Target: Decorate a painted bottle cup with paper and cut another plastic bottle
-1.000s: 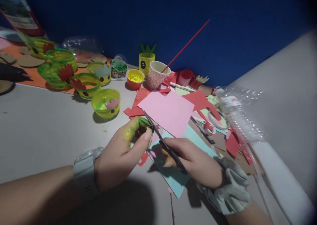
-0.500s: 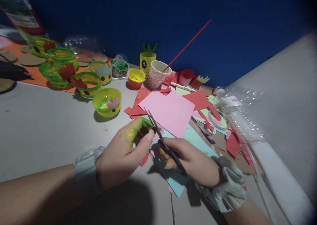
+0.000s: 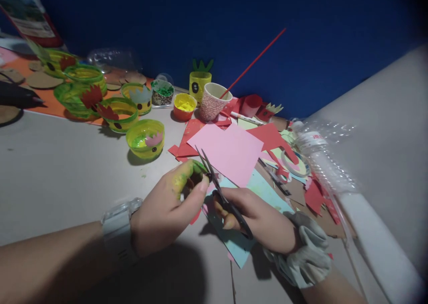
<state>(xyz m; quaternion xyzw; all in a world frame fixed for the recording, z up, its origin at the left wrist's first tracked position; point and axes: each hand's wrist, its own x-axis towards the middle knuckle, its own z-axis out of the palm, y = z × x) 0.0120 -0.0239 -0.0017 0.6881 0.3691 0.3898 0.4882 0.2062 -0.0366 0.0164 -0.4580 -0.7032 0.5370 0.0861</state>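
The left hand pinches a small, dark piece between thumb and fingers, its shape mostly buried there. The right hand is closed around black-handled metal scissors, blades slightly parted and pointing to eleven o'clock; whether they touch the piece, I can't tell. At ten o'clock a black, pointed tool is cut off. The smooth, pale-grey tabletop runs up to a plain, deep-blue wall at twelve.
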